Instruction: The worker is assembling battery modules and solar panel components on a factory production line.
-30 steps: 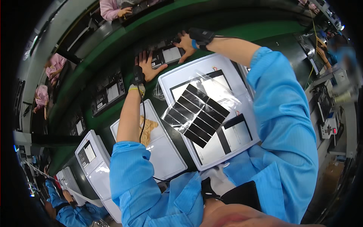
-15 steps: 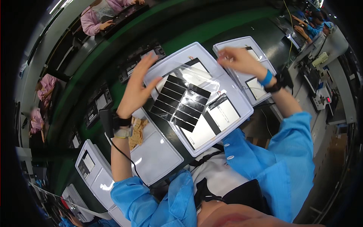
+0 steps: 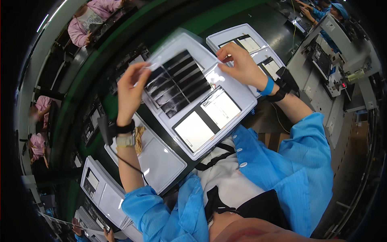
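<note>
The dark green bench (image 3: 225, 16) ran across the upper part of the view, with grey machines along its right side and other people in pink and blue coats working at its far edges. On it, directly before the person, lay a large white tray (image 3: 238, 117) holding two white rectangular panels in its nearer half. Beyond it, a second white tray (image 3: 225, 38) carried smaller dark-framed parts, and to the person's left another pale tray (image 3: 161, 161) lay near a crumpled tan cloth (image 3: 139, 137). More white trays were stacked further left, at the lower edge.

Above the far half of the large tray, a clear plastic sheet (image 3: 179, 82) with dark strips showing through it was held stretched between both hands, lifted off the tray. The left hand (image 3: 131, 90), with a watch and a dark strap at the wrist, had its fingers pinched on the sheet's left edge. The right hand (image 3: 242, 66), wearing a blue wristband, pinched the sheet's right edge between thumb and fingertips.
</note>
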